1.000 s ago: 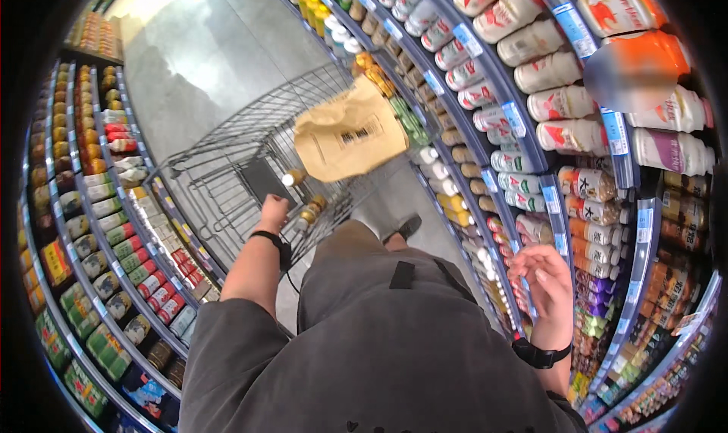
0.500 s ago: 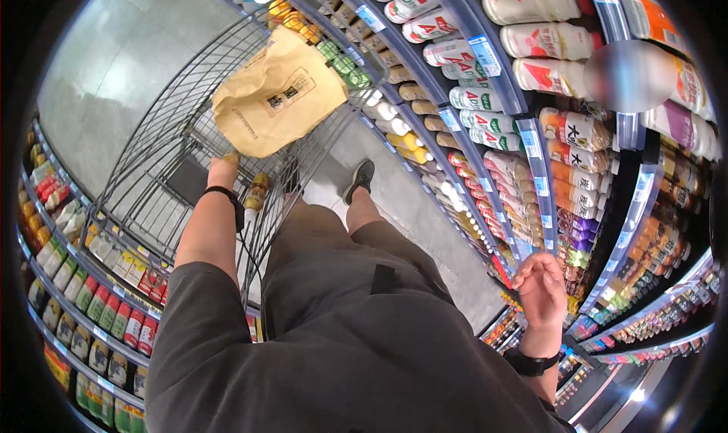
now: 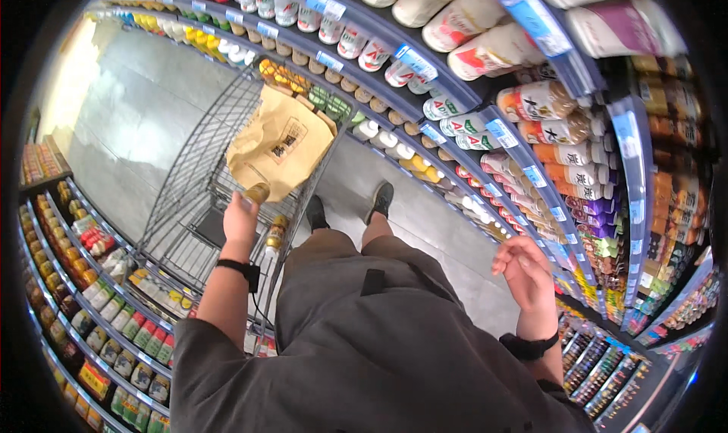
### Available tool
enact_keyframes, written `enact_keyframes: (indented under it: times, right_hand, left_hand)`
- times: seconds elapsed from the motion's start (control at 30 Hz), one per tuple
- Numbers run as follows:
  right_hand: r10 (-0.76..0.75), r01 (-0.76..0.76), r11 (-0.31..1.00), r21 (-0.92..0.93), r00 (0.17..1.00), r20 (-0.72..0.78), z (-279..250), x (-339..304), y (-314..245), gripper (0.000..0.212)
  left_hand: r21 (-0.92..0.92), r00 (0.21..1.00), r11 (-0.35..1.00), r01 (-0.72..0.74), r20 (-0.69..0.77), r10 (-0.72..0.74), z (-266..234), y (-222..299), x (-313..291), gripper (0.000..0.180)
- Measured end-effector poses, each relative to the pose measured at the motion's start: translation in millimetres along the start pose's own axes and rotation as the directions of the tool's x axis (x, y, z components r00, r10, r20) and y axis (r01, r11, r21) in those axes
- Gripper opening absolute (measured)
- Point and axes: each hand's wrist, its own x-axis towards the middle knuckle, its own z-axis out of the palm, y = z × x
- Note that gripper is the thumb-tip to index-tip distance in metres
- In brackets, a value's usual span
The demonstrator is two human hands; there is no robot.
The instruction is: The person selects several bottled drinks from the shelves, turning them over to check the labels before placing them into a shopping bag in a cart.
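Note:
My left hand (image 3: pixel 241 219) is closed around a small bottle (image 3: pixel 258 193) with a golden-brown body, over the shopping cart (image 3: pixel 176 177). Just beyond that bottle lies a large crumpled brown paper bag (image 3: pixel 273 141) inside the cart. A second bottle (image 3: pixel 276 233), golden-brown with a pale end, lies along the cart's right side near my left wrist. My right hand (image 3: pixel 525 272) hangs in the air at the right with its fingers loosely curled and apart. It holds nothing and is nearest to the right-hand shelves.
Shelves of bottled drinks (image 3: pixel 576 175) curve along the right and far side, with blue price strips. More shelves (image 3: pixel 114 334) with cans and packages stand on the left. Orange and green packs (image 3: pixel 282 75) sit at the cart's far end. Grey floor (image 3: pixel 409 228) runs between.
My left hand has risen, and the bottle in it now shows plainly. The view has turned, so the shelves and cart appear shifted. My right hand stays raised, its fingers slightly more curled.

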Motion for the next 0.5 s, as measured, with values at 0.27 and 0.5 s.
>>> enact_keyframes:
  times: [0.27, 0.5]
  right_hand:
    - [-0.039, 0.035, 0.999, 0.023, 0.969, 0.243, -31, 56, -34, 0.034]
    - [-0.101, 0.146, 0.988, -0.046, 0.848, 0.520, -33, 76, -71, 0.068]
  left_hand:
    - [-0.260, 0.903, 0.866, -0.428, -0.167, 0.396, -166, 223, -107, 0.029]
    - [-0.698, 0.817, 0.490, -0.522, -0.244, 0.523, -232, 377, -177, 0.025]
